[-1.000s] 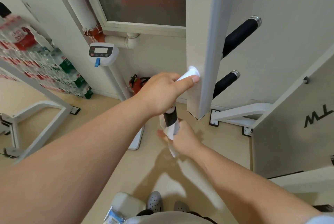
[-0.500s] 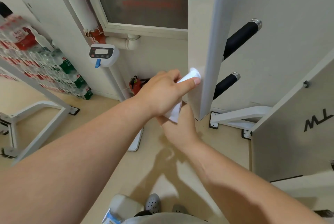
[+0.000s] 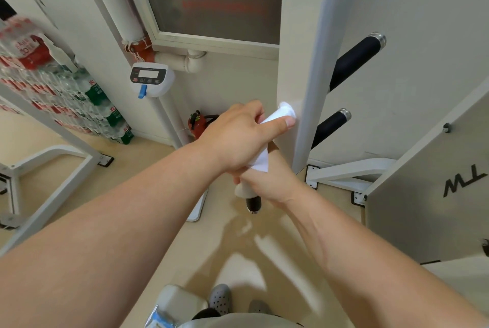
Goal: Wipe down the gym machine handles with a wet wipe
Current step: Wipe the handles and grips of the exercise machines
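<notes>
GYM CLEAN-DOWN: A person works both hands at the near side of a machine's white post [image 3: 312, 68]. The left hand [image 3: 238, 137] is curled tight round a white wipe [image 3: 284, 113] rolled about the upper handle, which is hidden beneath it. The thumb lies straight along the roll, and the wipe's end bunches against the post at that hand's 2 o'clock.

Tucked under it at 5 o'clock, the right hand [image 3: 272, 182] is closed round the lower handle [image 3: 253, 203]. It grips through the lower wipe [image 3: 242, 190], a white wad bulging from the fist. Whether this is the same cloth as the one above cannot be told.

The next stroke likely turns on the lower handle's line. Its long axis slants from the post at 1 o'clock down to a free end at 7 o'clock, toward the person's feet. Only that end shows, poking out at the right hand's 7 o'clock. The right hand is plainly the nearer one, and it would seem to need only a slide along the same slant to cover the tip.

The visible end is matt black with a ringed metal cap. Two far handles [image 3: 354, 63] of the same make jut out beyond the post at about 2 o'clock, bare, with no cloth on them.
</notes>
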